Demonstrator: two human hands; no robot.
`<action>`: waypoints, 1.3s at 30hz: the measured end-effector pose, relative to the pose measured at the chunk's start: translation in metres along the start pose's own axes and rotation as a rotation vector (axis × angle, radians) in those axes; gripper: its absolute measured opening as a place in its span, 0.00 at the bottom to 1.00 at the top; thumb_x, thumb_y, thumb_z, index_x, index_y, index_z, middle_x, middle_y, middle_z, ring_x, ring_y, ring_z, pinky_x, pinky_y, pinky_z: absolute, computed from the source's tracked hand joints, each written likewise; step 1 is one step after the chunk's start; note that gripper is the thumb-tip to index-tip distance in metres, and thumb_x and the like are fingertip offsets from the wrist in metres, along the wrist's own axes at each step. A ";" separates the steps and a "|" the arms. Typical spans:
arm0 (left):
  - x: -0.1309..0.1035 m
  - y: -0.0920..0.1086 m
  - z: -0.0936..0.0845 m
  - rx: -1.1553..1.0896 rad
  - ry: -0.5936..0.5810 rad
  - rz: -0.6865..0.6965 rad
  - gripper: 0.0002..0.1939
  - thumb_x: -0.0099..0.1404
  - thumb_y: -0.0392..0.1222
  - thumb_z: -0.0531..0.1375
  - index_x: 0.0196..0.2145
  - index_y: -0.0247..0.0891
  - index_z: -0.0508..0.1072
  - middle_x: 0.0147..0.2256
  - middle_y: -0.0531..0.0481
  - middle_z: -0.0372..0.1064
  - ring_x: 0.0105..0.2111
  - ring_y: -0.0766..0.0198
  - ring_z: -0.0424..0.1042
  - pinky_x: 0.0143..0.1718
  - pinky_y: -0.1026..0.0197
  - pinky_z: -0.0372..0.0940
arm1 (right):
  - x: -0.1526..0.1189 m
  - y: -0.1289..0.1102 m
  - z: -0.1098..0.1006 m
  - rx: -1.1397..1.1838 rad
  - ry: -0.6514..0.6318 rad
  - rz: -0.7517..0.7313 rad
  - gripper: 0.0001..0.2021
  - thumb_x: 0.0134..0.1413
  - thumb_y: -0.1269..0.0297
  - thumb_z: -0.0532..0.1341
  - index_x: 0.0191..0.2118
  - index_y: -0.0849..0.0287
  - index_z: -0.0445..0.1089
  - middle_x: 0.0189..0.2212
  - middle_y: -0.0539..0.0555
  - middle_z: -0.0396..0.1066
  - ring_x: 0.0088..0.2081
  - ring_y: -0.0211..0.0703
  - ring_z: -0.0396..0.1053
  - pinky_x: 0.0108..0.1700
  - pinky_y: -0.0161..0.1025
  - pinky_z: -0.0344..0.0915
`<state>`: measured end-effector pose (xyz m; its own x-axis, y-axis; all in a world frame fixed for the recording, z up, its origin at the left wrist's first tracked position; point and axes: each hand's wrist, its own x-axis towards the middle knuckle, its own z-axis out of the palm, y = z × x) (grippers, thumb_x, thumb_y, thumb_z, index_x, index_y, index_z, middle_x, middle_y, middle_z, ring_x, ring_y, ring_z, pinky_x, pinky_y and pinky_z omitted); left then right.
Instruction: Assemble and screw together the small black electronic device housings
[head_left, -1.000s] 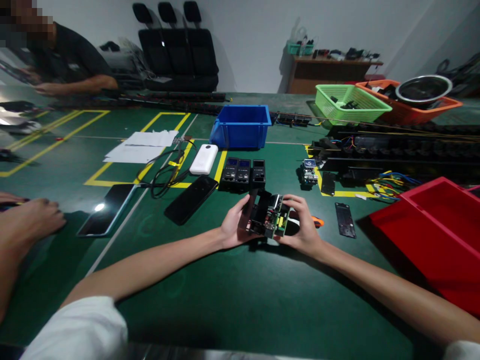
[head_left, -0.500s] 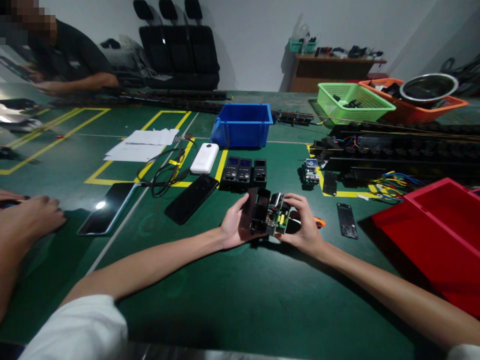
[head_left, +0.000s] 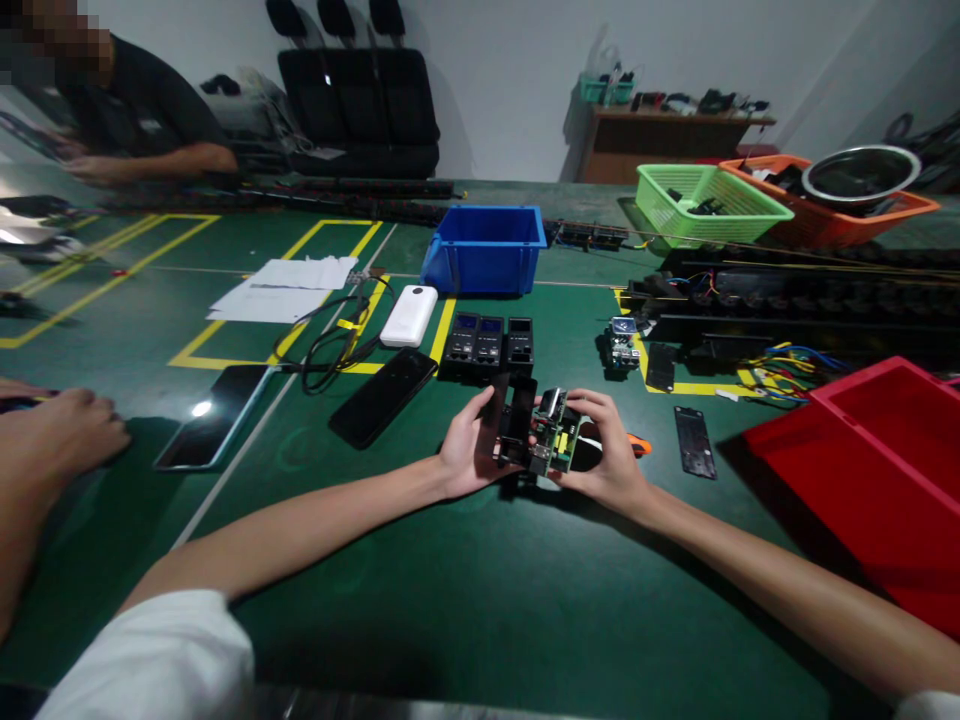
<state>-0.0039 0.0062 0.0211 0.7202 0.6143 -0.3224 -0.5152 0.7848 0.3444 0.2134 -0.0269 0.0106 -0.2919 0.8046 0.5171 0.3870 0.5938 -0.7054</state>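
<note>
Between thumb and fingers, my left hand [head_left: 466, 450] grips a black plastic housing [head_left: 514, 420], its open side turned to the right. My right hand [head_left: 609, 450] pinches a green circuit board [head_left: 559, 435] with components and a small display by its right edge. Board and housing are held side by side above the table; whether they touch is hard to tell. Behind my hands stand several finished-looking black modules with displays [head_left: 489, 342]. Partly hidden by my right hand lies a tool with an orange end [head_left: 639, 446].
Left are a black phone [head_left: 384, 398], a white power bank [head_left: 409, 316], cables and papers [head_left: 281, 290]. A blue bin [head_left: 487, 250] stands behind. A red bin [head_left: 862, 470], a black cover plate [head_left: 694, 442] and another board [head_left: 622, 342] lie right. Another person's hand [head_left: 82, 435] rests at left.
The housing in my left hand has turned and shifted slightly left, and the gap between it and the circuit board has widened. My right hand has barely moved.
</note>
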 end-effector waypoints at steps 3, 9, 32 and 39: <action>0.001 0.001 0.000 -0.004 0.006 -0.003 0.30 0.68 0.56 0.50 0.59 0.32 0.66 0.40 0.38 0.75 0.34 0.55 0.76 0.35 0.55 0.69 | 0.000 0.000 0.000 0.002 0.003 -0.004 0.38 0.42 0.59 0.73 0.58 0.50 0.56 0.56 0.61 0.57 0.55 0.57 0.62 0.40 0.48 0.75; 0.002 0.002 -0.003 -0.005 0.023 0.006 0.30 0.67 0.57 0.52 0.58 0.33 0.67 0.38 0.40 0.76 0.35 0.55 0.76 0.34 0.56 0.70 | 0.001 0.000 0.001 0.012 0.008 0.007 0.37 0.43 0.60 0.72 0.58 0.50 0.56 0.56 0.61 0.57 0.55 0.56 0.62 0.40 0.48 0.75; 0.002 0.002 0.000 -0.030 0.040 0.029 0.29 0.68 0.56 0.51 0.57 0.32 0.68 0.37 0.40 0.75 0.32 0.57 0.76 0.33 0.57 0.70 | -0.001 0.005 0.001 0.024 -0.012 0.036 0.36 0.42 0.57 0.72 0.57 0.50 0.57 0.56 0.61 0.57 0.56 0.57 0.62 0.42 0.50 0.75; 0.002 0.002 0.001 -0.034 0.013 0.040 0.29 0.68 0.56 0.50 0.57 0.32 0.68 0.43 0.37 0.75 0.35 0.57 0.76 0.37 0.55 0.70 | 0.002 0.004 0.001 0.051 0.030 0.080 0.35 0.42 0.61 0.72 0.56 0.51 0.58 0.56 0.61 0.57 0.56 0.56 0.62 0.40 0.47 0.74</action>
<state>-0.0033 0.0091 0.0224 0.6927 0.6462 -0.3203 -0.5593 0.7617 0.3273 0.2138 -0.0230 0.0077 -0.2354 0.8499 0.4714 0.3627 0.5269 -0.7687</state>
